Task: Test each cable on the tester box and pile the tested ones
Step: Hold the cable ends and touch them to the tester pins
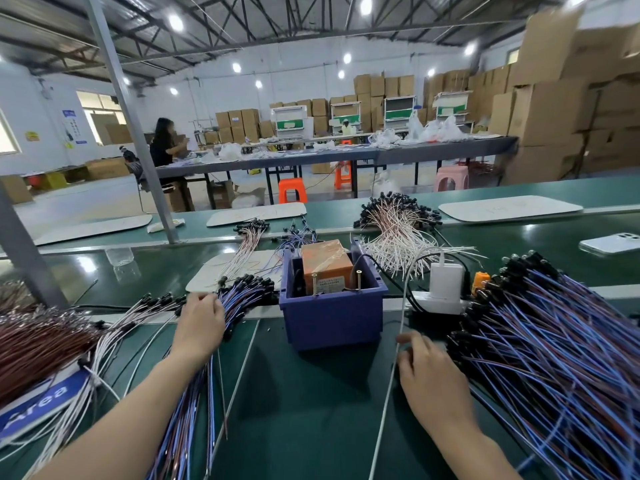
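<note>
A: L hand (199, 323)?
B: Grip closed round blue-purple wire bundle w/ black plug ends (242, 292), on green table (311, 410), just left of blue plastic tester box (332, 320).
A: R hand (429, 372)?
B: Fingers curled at thin white cord (384, 410); can't tell if grasping it. To its right, big blue-wire pile (554, 341).

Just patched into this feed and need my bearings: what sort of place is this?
Most likely a cable-assembly factory floor: bundled blue wire leads heaped on a green bench, a blue tester box at centre, and stacked cardboard cartons along the far wall.
</note>
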`<state>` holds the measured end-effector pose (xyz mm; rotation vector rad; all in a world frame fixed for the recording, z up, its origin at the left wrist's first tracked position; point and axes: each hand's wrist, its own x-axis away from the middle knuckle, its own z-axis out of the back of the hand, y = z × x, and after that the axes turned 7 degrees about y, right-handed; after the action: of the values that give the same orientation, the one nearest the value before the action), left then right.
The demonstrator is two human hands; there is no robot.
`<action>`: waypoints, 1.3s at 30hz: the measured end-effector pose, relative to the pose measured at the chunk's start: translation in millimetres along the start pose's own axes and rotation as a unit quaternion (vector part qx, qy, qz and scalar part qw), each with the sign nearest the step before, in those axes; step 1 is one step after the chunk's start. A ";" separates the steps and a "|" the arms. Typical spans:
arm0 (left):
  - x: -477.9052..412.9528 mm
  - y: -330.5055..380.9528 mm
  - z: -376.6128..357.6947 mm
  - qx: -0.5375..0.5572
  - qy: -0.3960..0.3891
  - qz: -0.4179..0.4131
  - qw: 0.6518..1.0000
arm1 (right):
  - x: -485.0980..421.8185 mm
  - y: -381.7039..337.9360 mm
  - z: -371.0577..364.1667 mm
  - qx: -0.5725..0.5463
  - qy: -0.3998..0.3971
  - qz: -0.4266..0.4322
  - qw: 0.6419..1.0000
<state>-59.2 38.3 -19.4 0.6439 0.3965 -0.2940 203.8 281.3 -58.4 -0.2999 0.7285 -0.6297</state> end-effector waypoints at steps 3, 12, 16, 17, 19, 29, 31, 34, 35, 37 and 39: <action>-1.6 24.8 25.6 0.129 0.128 0.002 0.983 | 0.3 -0.7 1.6 -0.001 0.000 0.009 1.000; 78.4 149.2 88.6 0.381 0.205 -0.203 0.878 | 3.8 2.0 10.1 -0.335 0.028 -0.108 0.936; 145.8 168.9 27.0 0.353 0.048 -0.244 0.902 | -2.6 7.0 27.4 -0.621 -0.015 -0.271 0.736; 160.3 169.3 6.8 0.318 0.023 -0.250 0.914 | -5.2 8.8 30.7 -0.671 -0.041 -0.305 0.674; 183.3 170.4 -25.8 0.255 -0.046 -0.241 0.935 | -8.9 11.6 34.0 -0.741 -0.077 -0.342 0.573; 164.2 142.5 -21.9 0.026 -0.120 -0.379 0.917 | -14.9 21.7 28.3 -0.747 -0.031 -0.355 0.562; 149.0 129.3 -13.8 0.037 -0.019 -0.400 0.915 | -15.5 24.5 29.5 -0.737 -0.021 -0.358 0.573; 130.3 106.8 -12.3 0.034 0.110 -0.403 0.908 | -15.3 25.7 26.3 -0.726 -0.025 -0.367 0.581; 126.7 101.1 -12.0 0.027 0.142 -0.389 0.910 | -14.2 25.0 24.7 -0.719 -0.031 -0.373 0.586; 128.0 96.1 -16.8 0.009 0.207 -0.347 0.915 | -11.4 23.0 20.9 -0.704 -0.055 -0.375 0.600; 136.6 98.3 -21.3 -0.001 0.245 -0.322 0.915 | -8.5 18.7 18.7 -0.690 -0.088 -0.364 0.619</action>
<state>93.7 107.3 -44.5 0.5658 1.0989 -0.7647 220.0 302.0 -49.2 -2.1797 0.7593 -0.6491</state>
